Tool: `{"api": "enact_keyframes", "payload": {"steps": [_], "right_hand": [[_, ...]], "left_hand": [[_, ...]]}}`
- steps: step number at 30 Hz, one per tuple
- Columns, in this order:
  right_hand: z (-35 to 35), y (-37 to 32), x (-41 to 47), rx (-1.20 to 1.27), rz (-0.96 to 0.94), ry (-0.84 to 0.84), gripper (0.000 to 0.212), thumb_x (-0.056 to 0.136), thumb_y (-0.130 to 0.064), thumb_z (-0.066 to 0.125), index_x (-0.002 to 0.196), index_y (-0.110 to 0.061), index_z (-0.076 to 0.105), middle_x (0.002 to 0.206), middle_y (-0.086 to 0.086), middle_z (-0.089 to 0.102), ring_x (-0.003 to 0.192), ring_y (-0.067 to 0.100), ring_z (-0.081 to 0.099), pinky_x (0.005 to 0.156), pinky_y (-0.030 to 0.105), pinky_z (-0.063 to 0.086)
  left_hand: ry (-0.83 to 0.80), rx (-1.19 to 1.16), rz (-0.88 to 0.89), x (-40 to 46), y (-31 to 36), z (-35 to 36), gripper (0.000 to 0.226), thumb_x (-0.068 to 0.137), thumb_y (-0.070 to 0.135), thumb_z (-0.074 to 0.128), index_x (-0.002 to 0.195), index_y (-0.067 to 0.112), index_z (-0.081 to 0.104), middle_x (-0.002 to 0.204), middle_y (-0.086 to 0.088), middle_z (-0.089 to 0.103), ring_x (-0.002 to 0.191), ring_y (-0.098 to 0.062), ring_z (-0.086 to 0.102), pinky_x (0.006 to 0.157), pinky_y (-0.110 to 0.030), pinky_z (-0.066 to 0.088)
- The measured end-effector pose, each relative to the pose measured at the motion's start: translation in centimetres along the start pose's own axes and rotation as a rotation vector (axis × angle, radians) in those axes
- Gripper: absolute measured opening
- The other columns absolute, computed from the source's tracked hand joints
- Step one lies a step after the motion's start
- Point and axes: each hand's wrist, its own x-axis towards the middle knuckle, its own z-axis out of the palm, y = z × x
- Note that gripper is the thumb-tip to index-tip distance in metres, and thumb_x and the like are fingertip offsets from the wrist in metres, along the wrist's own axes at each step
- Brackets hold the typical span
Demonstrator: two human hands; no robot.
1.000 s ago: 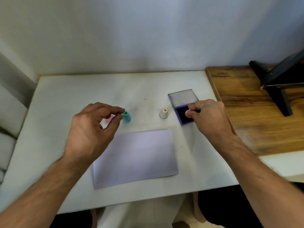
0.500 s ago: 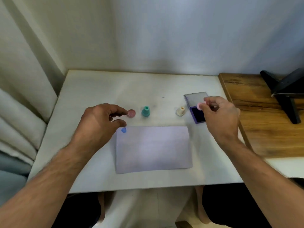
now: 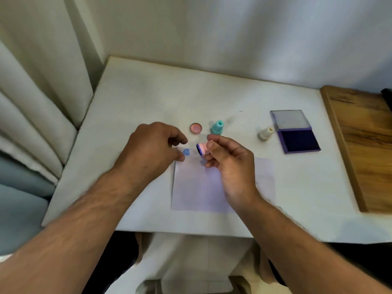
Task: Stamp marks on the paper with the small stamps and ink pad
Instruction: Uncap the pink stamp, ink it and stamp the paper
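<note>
On the white table (image 3: pixel 135 107), a sheet of paper (image 3: pixel 197 187) lies flat near the front edge, with one blue heart mark (image 3: pixel 186 152) at its far left corner. The right hand (image 3: pixel 231 164) is raised above the far edge of the paper, pinching a pink stamp (image 3: pixel 202 149) between thumb and fingertips; the stamp lies on its side in the air, its inked blue face turned toward the left hand. The left hand (image 3: pixel 150 151) hovers at the paper's left corner, its fingers curled loosely with a narrow gap between thumb and forefinger, holding nothing; whether it touches the sheet cannot be told. Behind the hands, a round pink cap (image 3: pixel 195 128) and an upright teal stamp (image 3: pixel 217 127) stand just beside each other. A cream stamp (image 3: pixel 265 133) stands upright farther right, near the open ink pad (image 3: pixel 299 142), whose clear lid (image 3: pixel 289 119) is folded back flat on the far side. A wooden board (image 3: pixel 364 145) adjoins the table on the right, and a pale curtain (image 3: pixel 31 92) hangs at left.
</note>
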Motion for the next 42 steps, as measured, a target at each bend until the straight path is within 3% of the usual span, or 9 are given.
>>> {"api": "enact_keyframes", "payload": {"steps": [6, 11, 17, 22, 29, 33, 38, 42], "right_hand": [[-0.3, 0.8, 0.0, -0.047, -0.049, -0.008, 0.017, 0.09, -0.004, 0.066, 0.104, -0.01, 0.072, 0.076, 0.0, 0.075, 0.06, 0.016, 0.063, 0.06, 0.025, 0.055], [-0.4, 0.9, -0.2, -0.123, -0.102, 0.014, 0.019, 0.088, -0.01, 0.067, 0.106, -0.014, 0.072, 0.077, -0.004, 0.074, 0.06, 0.009, 0.062, 0.059, 0.023, 0.056], [-0.1, 1.7, -0.5, -0.29, -0.175, 0.06, 0.025, 0.086, -0.022, 0.073, 0.11, -0.019, 0.073, 0.089, -0.001, 0.073, 0.07, 0.015, 0.065, 0.062, 0.024, 0.057], [-0.1, 2.5, -0.7, -0.432, -0.306, 0.057, 0.023, 0.088, -0.025, 0.07, 0.111, -0.022, 0.072, 0.101, 0.0, 0.073, 0.087, 0.019, 0.069, 0.076, 0.037, 0.06], [0.7, 2.3, -0.9, -0.588, -0.479, 0.064, 0.024, 0.086, -0.012, 0.073, 0.109, -0.016, 0.074, 0.097, -0.006, 0.072, 0.084, 0.004, 0.068, 0.078, 0.013, 0.053], [0.3, 1.4, -0.2, -0.83, -0.574, 0.026, 0.027, 0.084, -0.017, 0.075, 0.111, -0.016, 0.075, 0.091, -0.003, 0.075, 0.076, 0.005, 0.065, 0.077, 0.018, 0.055], [-0.3, 0.5, 0.1, -0.975, -0.563, -0.056, 0.029, 0.085, -0.027, 0.074, 0.114, -0.022, 0.073, 0.1, -0.004, 0.077, 0.089, 0.016, 0.068, 0.08, 0.035, 0.057], [0.1, 0.3, 0.3, -1.039, -0.54, -0.071, 0.018, 0.09, -0.023, 0.069, 0.106, -0.024, 0.076, 0.092, -0.003, 0.077, 0.087, 0.017, 0.067, 0.08, 0.034, 0.056]], "left_hand": [[-0.019, 0.035, 0.019, 0.5, -0.3, 0.1, 0.036, 0.073, 0.021, 0.082, 0.106, 0.032, 0.074, 0.096, 0.008, 0.07, 0.093, -0.014, 0.065, 0.086, -0.024, 0.049], [-0.095, 0.161, 0.038, 0.8, 0.1, 0.6, 0.037, 0.078, 0.024, 0.079, 0.113, 0.031, 0.072, 0.087, 0.007, 0.057, 0.083, -0.011, 0.054, 0.076, -0.017, 0.037], [-0.082, 0.199, 0.055, 0.9, -0.1, 0.9, 0.035, 0.079, 0.025, 0.078, 0.112, 0.031, 0.072, 0.088, 0.007, 0.055, 0.084, -0.011, 0.052, 0.075, -0.017, 0.037], [-0.049, 0.203, 0.089, 0.7, -0.3, 0.9, 0.031, 0.078, 0.024, 0.078, 0.108, 0.03, 0.073, 0.09, 0.006, 0.058, 0.089, -0.013, 0.059, 0.076, -0.018, 0.041], [-0.032, 0.236, 0.125, 0.8, -0.3, 1.0, 0.028, 0.077, 0.023, 0.077, 0.104, 0.03, 0.074, 0.09, 0.008, 0.059, 0.094, -0.016, 0.064, 0.08, -0.023, 0.048], [-0.034, 0.234, 0.11, 1.2, -0.3, 1.4, 0.028, 0.077, 0.023, 0.077, 0.104, 0.029, 0.074, 0.101, 0.005, 0.068, 0.094, -0.016, 0.065, 0.077, -0.022, 0.047], [-0.07, 0.254, 0.093, 1.5, 0.1, 1.3, 0.028, 0.077, 0.023, 0.078, 0.104, 0.028, 0.074, 0.102, 0.004, 0.071, 0.096, -0.016, 0.065, 0.081, -0.025, 0.051], [-0.077, 0.288, 0.097, 1.4, 0.2, 1.1, 0.028, 0.079, 0.024, 0.077, 0.106, 0.027, 0.074, 0.103, 0.005, 0.07, 0.098, -0.016, 0.065, 0.084, -0.027, 0.052]]}}
